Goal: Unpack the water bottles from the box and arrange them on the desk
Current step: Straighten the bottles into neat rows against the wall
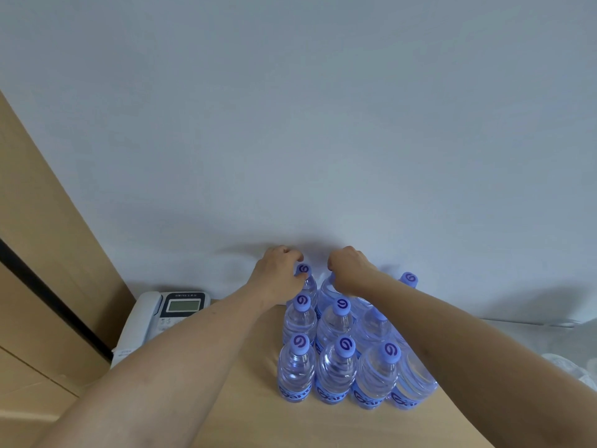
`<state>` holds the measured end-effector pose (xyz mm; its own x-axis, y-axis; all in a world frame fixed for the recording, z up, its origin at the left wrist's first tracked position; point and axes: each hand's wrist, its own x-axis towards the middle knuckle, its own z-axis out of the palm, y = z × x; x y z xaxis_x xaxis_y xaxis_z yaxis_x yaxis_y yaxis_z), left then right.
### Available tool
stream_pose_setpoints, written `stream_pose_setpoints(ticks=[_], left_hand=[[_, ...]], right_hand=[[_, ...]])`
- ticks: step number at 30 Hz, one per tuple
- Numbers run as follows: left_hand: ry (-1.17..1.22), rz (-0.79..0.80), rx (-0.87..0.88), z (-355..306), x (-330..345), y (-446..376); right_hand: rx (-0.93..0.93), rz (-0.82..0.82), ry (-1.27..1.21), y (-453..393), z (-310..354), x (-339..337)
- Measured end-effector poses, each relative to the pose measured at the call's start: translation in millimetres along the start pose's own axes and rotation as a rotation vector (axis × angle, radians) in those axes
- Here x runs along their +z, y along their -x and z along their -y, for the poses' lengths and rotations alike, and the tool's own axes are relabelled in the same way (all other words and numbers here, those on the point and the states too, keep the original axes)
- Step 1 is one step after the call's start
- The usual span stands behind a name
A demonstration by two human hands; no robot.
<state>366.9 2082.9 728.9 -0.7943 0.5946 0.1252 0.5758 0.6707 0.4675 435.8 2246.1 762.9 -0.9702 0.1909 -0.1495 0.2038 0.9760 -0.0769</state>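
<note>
Several clear water bottles with purple caps stand in rows on the wooden desk [245, 409] against the wall. My left hand [279, 274] grips the neck of the back-left bottle [305, 279], fingers curled round it just under the cap. My right hand [349, 268] is curled over the top of the neighbouring back-row bottle [326, 291], hiding its cap. Front-row bottles [296, 367] stand upright and untouched. My right forearm crosses over the right-hand bottles. No box is in view.
A white desk phone [155, 318] with a small screen sits at the desk's back left, close to my left forearm. A pale wall rises right behind the bottles. Wooden panelling [48, 253] stands at the left. Something white and crumpled [578, 367] lies at the right edge.
</note>
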Motion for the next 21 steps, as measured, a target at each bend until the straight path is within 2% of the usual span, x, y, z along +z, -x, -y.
stream_pose_setpoints(ticks=[16, 21], left_hand=[[0.002, -0.01, 0.007, 5.1, -3.9, -3.6], [0.007, 0.001, 0.01, 5.9, -3.0, -4.6]], right_hand=[[0.051, 0.026, -0.031, -2.2, 3.3, -1.1], [0.006, 0.009, -0.022, -2.9, 1.6, 0.3]])
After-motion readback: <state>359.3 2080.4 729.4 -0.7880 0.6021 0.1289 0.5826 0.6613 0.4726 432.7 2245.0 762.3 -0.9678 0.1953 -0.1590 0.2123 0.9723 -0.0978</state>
